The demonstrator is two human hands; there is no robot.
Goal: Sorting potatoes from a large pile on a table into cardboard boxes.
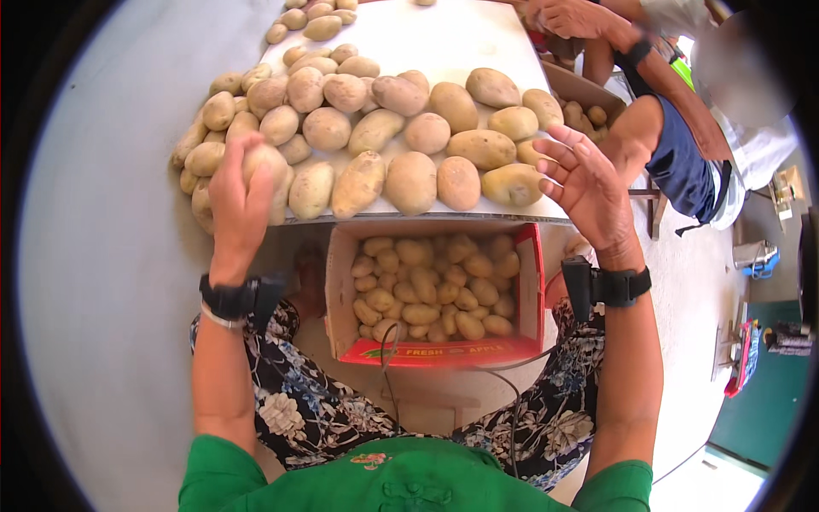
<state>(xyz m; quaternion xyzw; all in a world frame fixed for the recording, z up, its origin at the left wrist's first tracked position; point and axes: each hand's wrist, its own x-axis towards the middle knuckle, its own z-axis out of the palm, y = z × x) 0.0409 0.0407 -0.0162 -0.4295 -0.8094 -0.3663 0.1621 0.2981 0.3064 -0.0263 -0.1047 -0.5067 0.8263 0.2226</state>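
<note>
Many potatoes lie across the near half of a white table, heaped at its left and spread in loose rows toward its right. Over the left front corner, my left hand has its thumb and fingers closed around a potato, slightly blurred. My right hand is raised at the right front edge, palm turned inward and fingers apart, holding nothing. Nearest to it is a yellowish potato. A large potato sits in the middle of the front row.
Below the table edge, between my knees, a red-rimmed cardboard box holds many potatoes. Dark cables run across my lap. At the far right a person sits beside another box of potatoes. A wall stands at the left.
</note>
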